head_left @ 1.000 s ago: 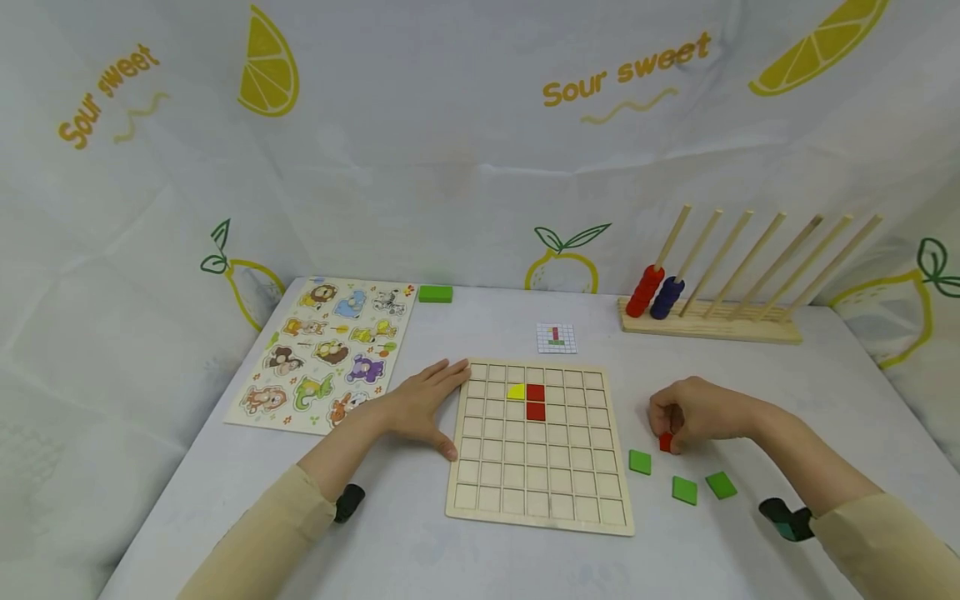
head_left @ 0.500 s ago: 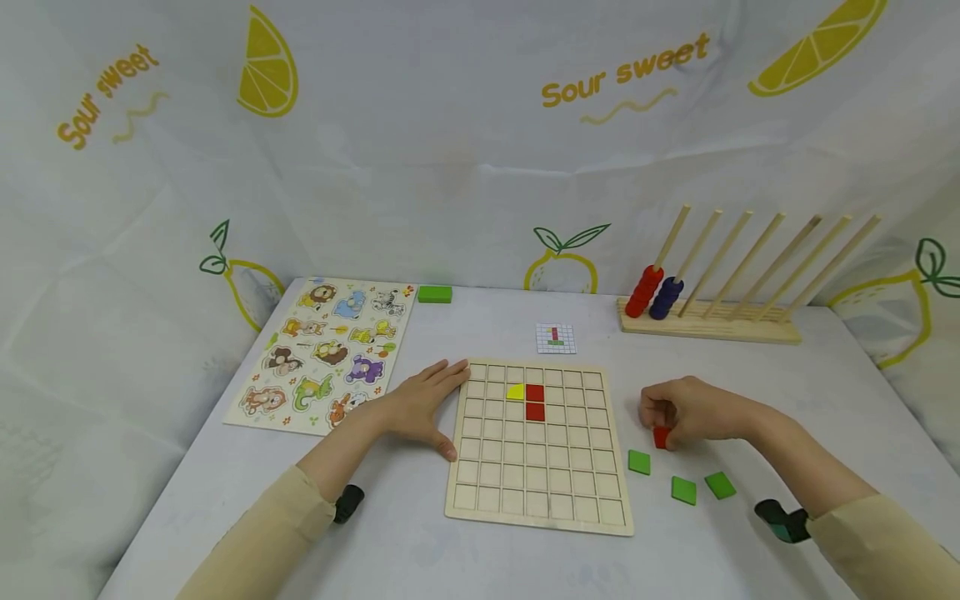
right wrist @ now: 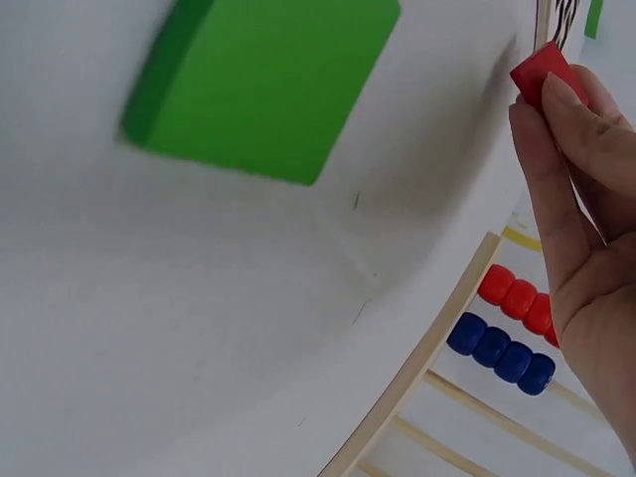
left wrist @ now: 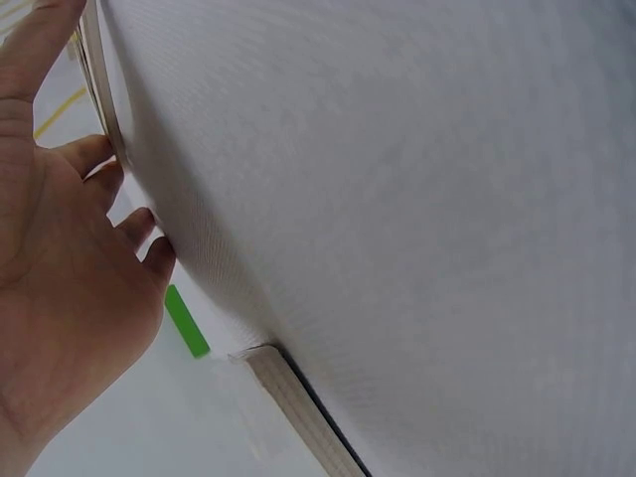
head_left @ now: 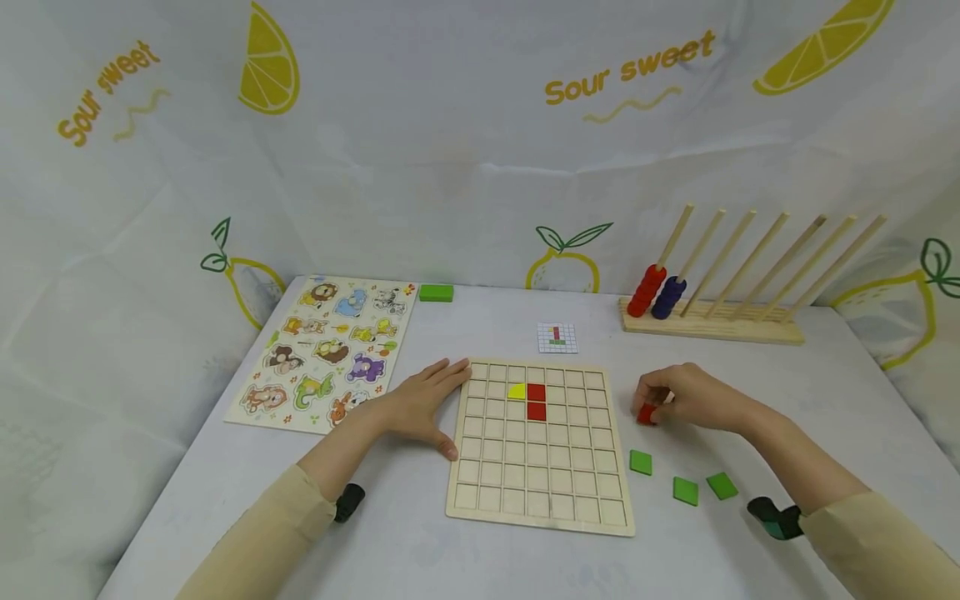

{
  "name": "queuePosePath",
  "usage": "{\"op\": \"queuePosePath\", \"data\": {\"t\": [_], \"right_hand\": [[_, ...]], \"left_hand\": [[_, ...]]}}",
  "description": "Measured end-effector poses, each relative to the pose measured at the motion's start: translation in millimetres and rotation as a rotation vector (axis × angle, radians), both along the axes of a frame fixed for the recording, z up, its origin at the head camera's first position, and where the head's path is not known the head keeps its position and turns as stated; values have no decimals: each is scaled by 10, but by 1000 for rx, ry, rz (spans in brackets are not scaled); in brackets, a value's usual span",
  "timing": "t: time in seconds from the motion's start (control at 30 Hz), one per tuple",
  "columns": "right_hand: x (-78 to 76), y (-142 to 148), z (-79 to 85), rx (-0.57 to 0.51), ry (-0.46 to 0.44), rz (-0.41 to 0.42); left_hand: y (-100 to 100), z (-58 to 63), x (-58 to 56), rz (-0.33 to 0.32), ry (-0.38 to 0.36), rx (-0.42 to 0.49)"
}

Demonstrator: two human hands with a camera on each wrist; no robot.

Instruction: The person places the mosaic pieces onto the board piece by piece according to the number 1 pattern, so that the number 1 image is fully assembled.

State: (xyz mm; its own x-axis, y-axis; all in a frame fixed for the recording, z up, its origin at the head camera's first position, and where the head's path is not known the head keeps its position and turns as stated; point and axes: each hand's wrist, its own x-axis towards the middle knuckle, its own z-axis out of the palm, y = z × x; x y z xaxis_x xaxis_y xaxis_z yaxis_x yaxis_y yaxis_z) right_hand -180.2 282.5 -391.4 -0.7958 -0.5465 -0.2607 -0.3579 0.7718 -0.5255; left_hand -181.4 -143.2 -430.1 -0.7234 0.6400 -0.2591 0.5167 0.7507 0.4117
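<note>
My left hand (head_left: 420, 407) spreads along the left edge of a wooden grid board (head_left: 516, 479), thumb and fingertips at its rim. In the left wrist view the same hand (left wrist: 84, 258) shows its palm, fingers extended. Two red squares (head_left: 536, 402) and a yellow rounded piece (head_left: 517, 391) sit in the upper cells of the board. To the right of the board, my right hand (head_left: 693, 398) pinches a red square tile (head_left: 647, 414) between thumb and fingers. The right wrist view shows this red tile (right wrist: 547, 78) at the fingertips.
Several green tiles lie right of the board, the nearest a green tile (head_left: 641, 462). Behind the board is a small pattern card (head_left: 557, 338). An animal puzzle board (head_left: 322, 354) lies at left, a green block (head_left: 436, 293) beside it. A wooden peg abacus (head_left: 712, 321) stands back right.
My right hand has moved left and slightly away from me with the red tile, closer to the board. The left hand has stayed at the board's edge.
</note>
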Motion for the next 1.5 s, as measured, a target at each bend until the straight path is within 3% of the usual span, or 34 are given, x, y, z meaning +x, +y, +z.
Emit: {"op": "queuePosePath", "data": {"t": [0.37, 0.9, 1.27, 1.5], "right_hand": [[-18, -314, 89, -112, 84, 8], [-53, -848, 56, -259, 7, 5], [-51, -1136, 22, -289, 40, 47], [-46, -1310, 16, -304, 6, 55]], "left_hand": [[15, 20, 4, -6, 12, -5], [16, 24, 1, -4, 11, -11], [23, 32, 8, -7, 19, -6], [21, 36, 22, 3, 6, -5]]}}
